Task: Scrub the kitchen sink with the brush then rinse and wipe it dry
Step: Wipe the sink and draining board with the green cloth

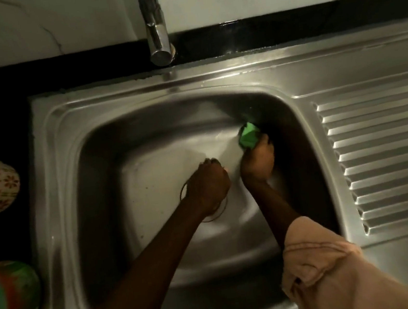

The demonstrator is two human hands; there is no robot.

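While right hand [258, 165] grips scrubber [248, 138], faucet [158, 40] overhead

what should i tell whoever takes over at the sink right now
Right hand: grips the green scrubber, pressing it into the far right corner of the basin.
Left hand: fingers curled, resting over the drain on the basin floor; whether it holds anything cannot be told.
Sink: steel, with the drainboard on the right; the tap shows no water running.
Done: scrubbing is under way; how much is covered cannot be judged.
Left: finish scrubbing, rinse, wipe dry. No cloth is in view.
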